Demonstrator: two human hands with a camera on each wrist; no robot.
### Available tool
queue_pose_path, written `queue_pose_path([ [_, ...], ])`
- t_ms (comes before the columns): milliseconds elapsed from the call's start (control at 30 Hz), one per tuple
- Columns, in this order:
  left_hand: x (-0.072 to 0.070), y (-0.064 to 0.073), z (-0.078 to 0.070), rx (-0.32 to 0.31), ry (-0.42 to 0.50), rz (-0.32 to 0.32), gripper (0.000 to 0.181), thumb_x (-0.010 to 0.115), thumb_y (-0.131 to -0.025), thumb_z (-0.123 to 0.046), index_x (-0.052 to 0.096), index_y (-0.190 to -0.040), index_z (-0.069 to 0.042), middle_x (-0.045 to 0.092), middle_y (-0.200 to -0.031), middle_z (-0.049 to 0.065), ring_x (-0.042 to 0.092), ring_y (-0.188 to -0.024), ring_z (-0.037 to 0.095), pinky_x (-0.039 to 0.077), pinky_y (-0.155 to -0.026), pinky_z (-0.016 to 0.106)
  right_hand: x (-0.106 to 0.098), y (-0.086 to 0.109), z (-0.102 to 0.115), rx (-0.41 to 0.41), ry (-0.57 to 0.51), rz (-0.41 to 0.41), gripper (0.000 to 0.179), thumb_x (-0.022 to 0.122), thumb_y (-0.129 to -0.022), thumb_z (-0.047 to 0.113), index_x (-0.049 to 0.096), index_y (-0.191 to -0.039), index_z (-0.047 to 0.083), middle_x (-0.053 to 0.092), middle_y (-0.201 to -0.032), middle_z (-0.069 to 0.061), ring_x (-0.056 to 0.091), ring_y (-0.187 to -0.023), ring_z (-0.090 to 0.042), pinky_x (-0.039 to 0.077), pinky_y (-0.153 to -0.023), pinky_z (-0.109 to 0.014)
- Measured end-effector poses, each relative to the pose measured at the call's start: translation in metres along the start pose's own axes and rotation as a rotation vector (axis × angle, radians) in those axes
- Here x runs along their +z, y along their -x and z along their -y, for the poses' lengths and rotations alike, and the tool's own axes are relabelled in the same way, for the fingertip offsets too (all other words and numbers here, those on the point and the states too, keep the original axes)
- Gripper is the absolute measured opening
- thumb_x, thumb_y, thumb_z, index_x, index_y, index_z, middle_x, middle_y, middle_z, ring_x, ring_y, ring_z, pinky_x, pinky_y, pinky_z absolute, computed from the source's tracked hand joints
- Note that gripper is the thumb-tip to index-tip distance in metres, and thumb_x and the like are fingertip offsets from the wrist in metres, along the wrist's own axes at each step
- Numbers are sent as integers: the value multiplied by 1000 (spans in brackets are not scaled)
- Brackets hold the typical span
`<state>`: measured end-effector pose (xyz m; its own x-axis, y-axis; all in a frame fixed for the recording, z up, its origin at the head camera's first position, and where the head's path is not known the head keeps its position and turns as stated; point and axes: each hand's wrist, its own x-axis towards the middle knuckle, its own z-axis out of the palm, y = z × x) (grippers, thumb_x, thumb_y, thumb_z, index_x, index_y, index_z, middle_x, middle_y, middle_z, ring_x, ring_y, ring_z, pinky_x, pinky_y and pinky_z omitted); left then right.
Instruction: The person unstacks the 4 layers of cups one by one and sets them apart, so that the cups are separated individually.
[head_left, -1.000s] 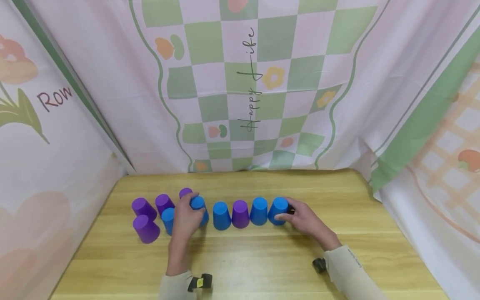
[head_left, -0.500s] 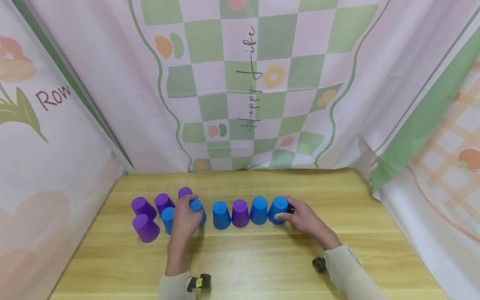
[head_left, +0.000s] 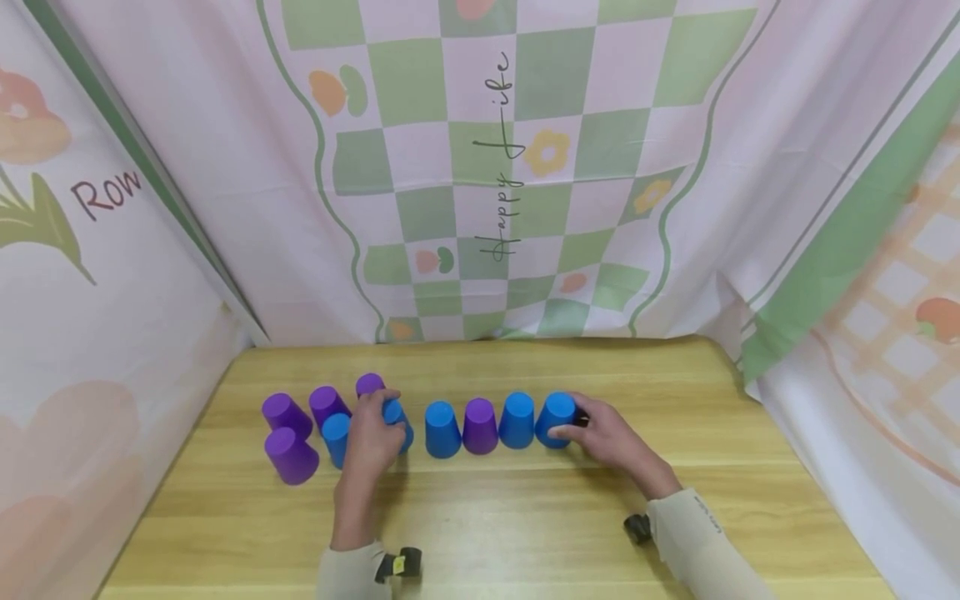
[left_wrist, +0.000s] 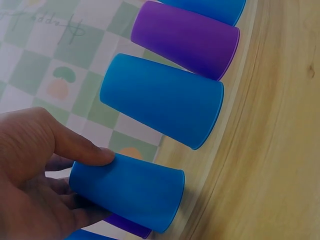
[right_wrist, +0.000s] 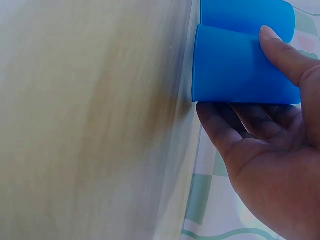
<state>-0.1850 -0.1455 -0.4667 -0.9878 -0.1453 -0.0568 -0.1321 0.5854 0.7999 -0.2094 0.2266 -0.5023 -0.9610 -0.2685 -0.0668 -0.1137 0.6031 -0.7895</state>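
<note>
My left hand (head_left: 375,435) grips an upside-down blue cup (left_wrist: 132,192), with the thumb on its near side and the fingers behind it. To its right runs a row of upturned cups: a blue cup (head_left: 443,431), a purple cup (head_left: 481,427) and another blue cup (head_left: 517,422). At the row's right end, my right hand (head_left: 613,439) holds the last blue cup (right_wrist: 245,67) between thumb and fingers. That cup stands close against its blue neighbour (right_wrist: 250,15). Part of the left-held cup is hidden by the hand in the head view.
Several upturned cups stand on the left of the wooden table (head_left: 495,517), among them a front purple cup (head_left: 292,457), a back purple cup (head_left: 328,405) and a blue cup (head_left: 335,437). A checkered curtain (head_left: 480,192) hangs behind the table.
Since a second ago my left hand has shifted slightly left with its blue cup, which widens the gap to the row. The right hand has stayed on its cup.
</note>
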Motion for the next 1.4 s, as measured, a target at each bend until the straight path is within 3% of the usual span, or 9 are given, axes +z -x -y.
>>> queue_pose_path([
  [333,0,3,-2,-6,-23,0,56,63,-90,7,56,-145,-2,48,-153,25,45,-144,48,39,-118,67,1,0,-1,-27,27,-11,55,77,-96,42,62,-141,14,70,-130,-8,65,-121,-31,53,-107,-60],
  [633,-7,9,-9,-4,-4,-8,57,66,-91,6,55,-147,-2,50,-154,24,45,-145,47,41,-118,65,1,0,-1,-20,11,-9,50,78,-96,40,64,-137,16,71,-127,-7,65,-119,-30,53,-107,-60],
  [800,-12,11,-14,62,20,-65,56,67,-90,7,58,-144,-2,57,-147,24,51,-140,45,42,-118,63,2,0,-1,-11,4,-10,49,78,-95,40,65,-136,17,71,-126,-5,65,-118,-29,54,-107,-59],
  [1000,-11,15,-20,195,98,-169,46,68,-93,4,65,-138,-6,65,-134,18,60,-128,40,49,-112,58,0,0,0,-14,7,-11,48,78,-95,39,65,-136,17,71,-125,-6,65,-115,-28,54,-106,-59],
  [1233,-3,19,-22,279,173,-101,43,72,-97,-6,65,-139,-12,63,-144,10,54,-138,37,44,-116,62,0,0,-1,-16,15,-6,51,77,-96,41,64,-138,15,71,-126,-7,64,-115,-27,54,-106,-59],
  [1400,-1,19,-21,270,186,-69,42,71,-98,-11,65,-140,-17,63,-144,6,55,-135,37,45,-115,61,0,0,0,-10,15,-9,52,78,-95,41,64,-139,16,70,-128,-7,64,-117,-28,54,-106,-59],
])
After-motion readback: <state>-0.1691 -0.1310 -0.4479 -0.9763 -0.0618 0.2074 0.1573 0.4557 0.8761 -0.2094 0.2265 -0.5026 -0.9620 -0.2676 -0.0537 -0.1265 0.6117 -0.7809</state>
